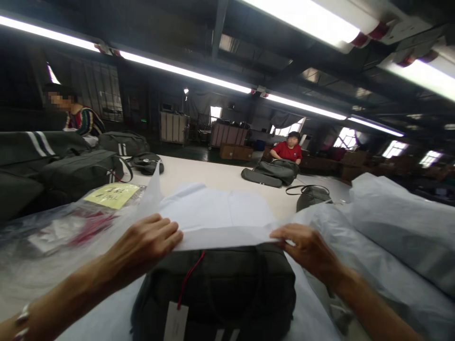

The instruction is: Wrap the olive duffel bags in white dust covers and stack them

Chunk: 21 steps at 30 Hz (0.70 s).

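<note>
Grips the paper [220,208] by its near edge in a closed left hand [152,239] and a pinching right hand [304,244], at the far edge of the bag [231,284]. Already has paper either side of the bag; leaves its front and tag [176,322] uncovered, seemingly partway done.

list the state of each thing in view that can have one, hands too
left hand: closed on the white sheet's near edge
right hand: pinching that edge's other end
white sheet: creased, near edge held up
dark bag: front uncovered
white tag: attached by a red cord
yellow note: written on
ceiling lights: lit
</note>
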Each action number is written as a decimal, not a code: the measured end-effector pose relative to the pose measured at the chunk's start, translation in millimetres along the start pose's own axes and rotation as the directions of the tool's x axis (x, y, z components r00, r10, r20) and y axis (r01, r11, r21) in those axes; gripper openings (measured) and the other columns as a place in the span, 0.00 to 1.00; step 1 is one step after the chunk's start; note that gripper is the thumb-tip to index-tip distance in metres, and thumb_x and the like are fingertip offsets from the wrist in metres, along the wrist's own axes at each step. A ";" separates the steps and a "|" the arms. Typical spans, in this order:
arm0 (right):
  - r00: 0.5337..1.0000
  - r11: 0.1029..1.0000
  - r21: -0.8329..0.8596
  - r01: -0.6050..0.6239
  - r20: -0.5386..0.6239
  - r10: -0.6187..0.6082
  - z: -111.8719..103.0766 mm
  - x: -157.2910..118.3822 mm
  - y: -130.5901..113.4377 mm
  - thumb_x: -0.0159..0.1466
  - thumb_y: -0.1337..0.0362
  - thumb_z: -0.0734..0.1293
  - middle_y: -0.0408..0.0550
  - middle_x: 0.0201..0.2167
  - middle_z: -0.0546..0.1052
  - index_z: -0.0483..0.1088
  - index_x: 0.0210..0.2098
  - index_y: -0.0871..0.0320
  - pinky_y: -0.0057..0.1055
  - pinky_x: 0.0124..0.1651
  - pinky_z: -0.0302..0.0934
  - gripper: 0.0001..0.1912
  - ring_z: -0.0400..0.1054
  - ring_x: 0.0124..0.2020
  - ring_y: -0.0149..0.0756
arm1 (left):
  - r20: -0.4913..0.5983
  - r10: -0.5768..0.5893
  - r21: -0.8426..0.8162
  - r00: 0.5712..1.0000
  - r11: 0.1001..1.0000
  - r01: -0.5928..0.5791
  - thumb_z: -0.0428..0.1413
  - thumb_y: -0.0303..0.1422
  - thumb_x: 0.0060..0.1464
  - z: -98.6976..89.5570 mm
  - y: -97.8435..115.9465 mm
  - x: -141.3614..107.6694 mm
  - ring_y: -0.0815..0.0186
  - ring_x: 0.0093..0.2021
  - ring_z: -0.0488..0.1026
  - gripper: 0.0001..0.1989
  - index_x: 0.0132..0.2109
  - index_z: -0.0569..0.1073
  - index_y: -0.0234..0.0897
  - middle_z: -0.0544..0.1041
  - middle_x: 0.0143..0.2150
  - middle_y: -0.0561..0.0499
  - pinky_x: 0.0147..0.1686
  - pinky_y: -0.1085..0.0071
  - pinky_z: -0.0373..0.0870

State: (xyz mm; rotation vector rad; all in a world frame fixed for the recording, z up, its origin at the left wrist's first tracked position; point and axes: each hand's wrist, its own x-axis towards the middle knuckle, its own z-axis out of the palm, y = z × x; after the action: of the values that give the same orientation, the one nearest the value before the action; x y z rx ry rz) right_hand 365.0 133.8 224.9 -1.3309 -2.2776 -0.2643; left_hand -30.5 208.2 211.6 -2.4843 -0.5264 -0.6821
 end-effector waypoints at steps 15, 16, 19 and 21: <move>0.959 0.977 -0.210 -0.027 -0.280 -0.034 90.0 -91.1 -64.5 0.65 0.75 0.59 0.47 0.33 0.79 0.76 0.38 0.55 0.32 0.41 0.68 0.15 0.74 0.36 0.36 | 0.004 -0.330 0.056 0.944 0.943 0.329 0.42 0.16 0.56 53.0 90.9 -122.8 0.59 0.49 0.74 0.30 0.61 0.65 0.44 0.76 0.50 0.46 0.52 0.58 0.65; 0.961 0.975 -0.218 -0.031 -0.276 -0.031 89.5 -90.5 -65.7 0.65 0.75 0.60 0.47 0.32 0.79 0.76 0.38 0.56 0.32 0.40 0.67 0.14 0.73 0.36 0.36 | -0.035 -0.354 0.079 0.934 0.931 0.356 0.42 0.16 0.56 52.7 88.6 -125.0 0.57 0.56 0.71 0.29 0.60 0.67 0.45 0.75 0.54 0.46 0.58 0.54 0.60; 0.966 0.970 -0.241 -0.040 -0.257 -0.024 84.6 -87.7 -71.0 0.65 0.74 0.61 0.46 0.30 0.78 0.75 0.36 0.56 0.32 0.39 0.64 0.12 0.71 0.34 0.36 | -0.091 -0.356 0.126 0.930 0.922 0.366 0.42 0.16 0.57 44.9 74.9 -130.0 0.55 0.60 0.67 0.27 0.56 0.71 0.42 0.75 0.54 0.45 0.64 0.49 0.52; 0.970 0.966 -0.255 -0.045 -0.244 -0.019 79.1 -85.8 -75.1 0.65 0.73 0.62 0.45 0.29 0.77 0.75 0.36 0.56 0.32 0.38 0.62 0.10 0.70 0.33 0.35 | -0.106 -0.347 0.140 0.932 0.923 0.360 0.42 0.16 0.58 35.1 60.8 -136.0 0.54 0.54 0.72 0.23 0.50 0.75 0.40 0.78 0.46 0.44 0.61 0.49 0.57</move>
State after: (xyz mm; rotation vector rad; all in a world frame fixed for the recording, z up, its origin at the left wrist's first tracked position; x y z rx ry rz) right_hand 310.9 61.5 119.5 -1.3536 -2.0775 -0.7027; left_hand -97.3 148.5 87.5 -2.2247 -0.9756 -0.8364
